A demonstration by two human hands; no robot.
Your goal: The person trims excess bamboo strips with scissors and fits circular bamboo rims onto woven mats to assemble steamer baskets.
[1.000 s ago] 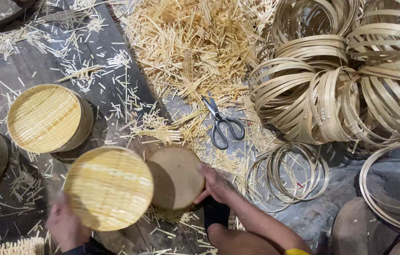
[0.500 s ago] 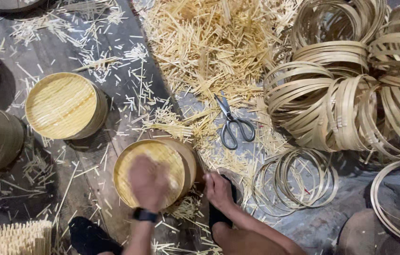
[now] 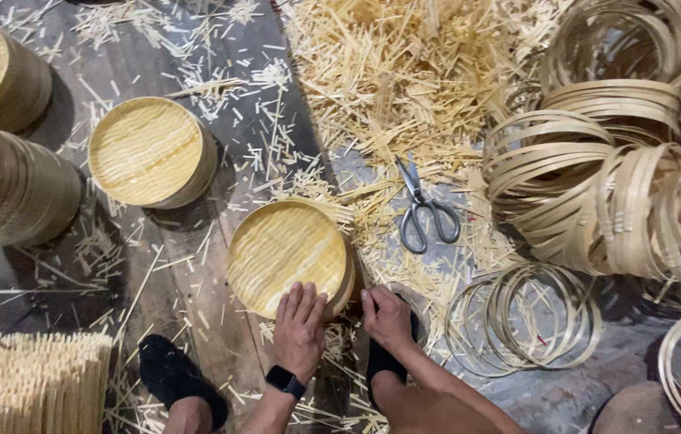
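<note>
A round bamboo basket (image 3: 288, 249) with a woven top sits on the wooden floor just in front of me. My left hand (image 3: 300, 329), with a dark watch on the wrist, lies flat on the near edge of the woven top, fingers stretched out. My right hand (image 3: 386, 316) is curled against the basket's near right side, at its rim. A pair of grey scissors (image 3: 425, 210) lies a short way beyond the right hand, on scattered bamboo slivers.
A second woven basket (image 3: 147, 153) stands to the left, with tall basket stacks (image 3: 7, 189) at the far left. A heap of bamboo slivers (image 3: 404, 72) lies ahead. Bamboo hoops (image 3: 621, 177) pile up on the right, loose rings (image 3: 525, 317) near them. A bundle of sticks (image 3: 27, 386) is at bottom left.
The left hand brought the woven disc from the left onto the round frame, pressed its middle, then slid back to the near edge. The right hand stayed at the frame's side.
</note>
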